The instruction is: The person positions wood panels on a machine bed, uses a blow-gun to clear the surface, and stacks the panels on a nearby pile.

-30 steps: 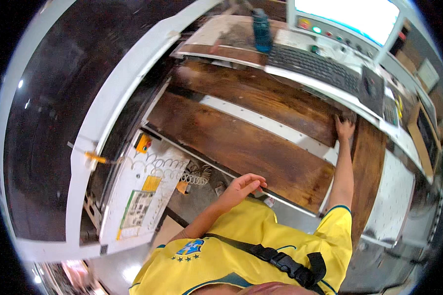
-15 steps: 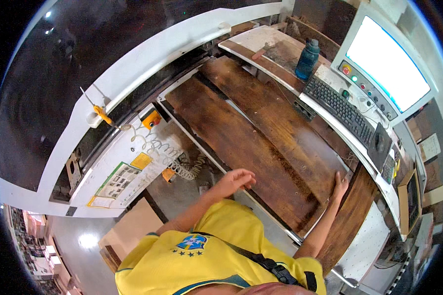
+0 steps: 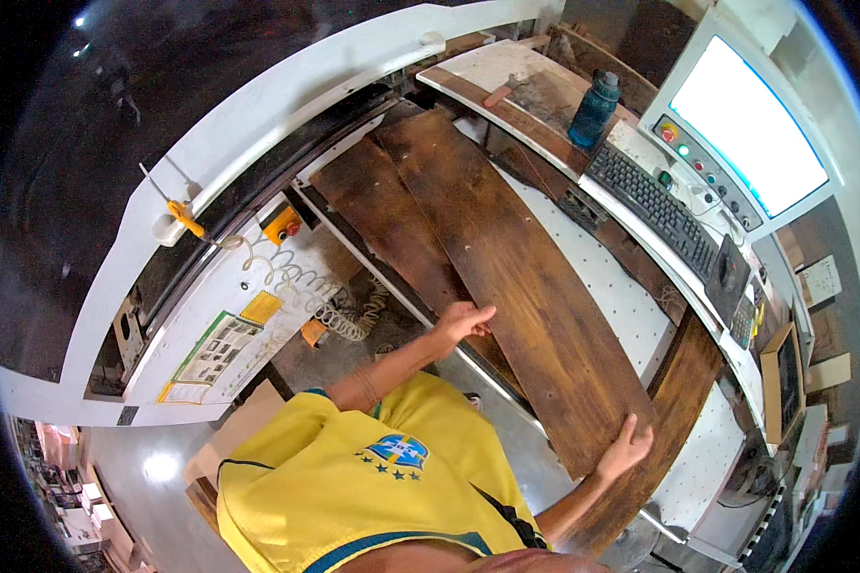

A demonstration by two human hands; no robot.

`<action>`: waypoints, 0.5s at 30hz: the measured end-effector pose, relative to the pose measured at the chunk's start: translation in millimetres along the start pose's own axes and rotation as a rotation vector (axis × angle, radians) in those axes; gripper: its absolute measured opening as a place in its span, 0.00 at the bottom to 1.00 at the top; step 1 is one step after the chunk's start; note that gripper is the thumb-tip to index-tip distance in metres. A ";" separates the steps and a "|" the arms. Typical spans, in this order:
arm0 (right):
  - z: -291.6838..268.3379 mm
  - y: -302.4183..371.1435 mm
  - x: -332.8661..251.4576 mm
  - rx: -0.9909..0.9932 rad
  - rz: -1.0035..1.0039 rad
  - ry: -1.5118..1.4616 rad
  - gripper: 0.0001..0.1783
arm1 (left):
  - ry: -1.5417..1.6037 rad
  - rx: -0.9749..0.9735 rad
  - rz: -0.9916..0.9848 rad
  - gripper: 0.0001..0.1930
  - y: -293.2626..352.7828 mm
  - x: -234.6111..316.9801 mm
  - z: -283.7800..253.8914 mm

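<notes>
One upper board [image 3: 530, 296] slants from the upper centre to the lower right of the frame, overlapping a lower board [image 3: 382, 215] along its left side. The right hand [image 3: 624, 451], lower right, holds the near end of the upper board, thumb on top; its fingers beneath appear to complete the grip. The left hand [image 3: 462, 323], centre of the frame, is at the left edge of the same board, fingers curled; whether it pinches the wood or only steadies it cannot be told. Judged from this position, handling is partly done: the upper board lies over its neighbour, leaving the white bed [image 3: 616, 286] exposed to the right. Outstanding, in this inspector's judgement: the two boards are not aligned and the upper one is not released. Whether its near end is raised cannot be established. A third board [image 3: 683, 368], at the right of the frame, lies outside both hands' grasp. Bottle [image 3: 594, 110] and keyboard [image 3: 652, 202], upper right, are apart from the handling.
</notes>
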State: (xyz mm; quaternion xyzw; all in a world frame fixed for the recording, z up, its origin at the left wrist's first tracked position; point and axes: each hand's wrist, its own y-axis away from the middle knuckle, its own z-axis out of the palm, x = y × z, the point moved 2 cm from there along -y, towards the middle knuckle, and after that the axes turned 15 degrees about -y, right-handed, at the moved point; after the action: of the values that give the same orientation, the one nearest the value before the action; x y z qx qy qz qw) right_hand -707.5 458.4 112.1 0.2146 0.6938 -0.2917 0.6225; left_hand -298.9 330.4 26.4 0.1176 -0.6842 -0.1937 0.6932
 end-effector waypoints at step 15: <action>-30.1 -39.6 9.8 -0.274 0.085 0.151 0.34 | -0.092 -0.273 -0.018 0.19 88.6 -13.6 -5.6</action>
State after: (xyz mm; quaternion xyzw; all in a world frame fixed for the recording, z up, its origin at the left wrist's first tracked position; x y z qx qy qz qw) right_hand -757.2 448.8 109.5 0.1779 0.7621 -0.1509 0.6040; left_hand -283.6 415.1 51.9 0.0194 -0.6815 -0.2967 0.6687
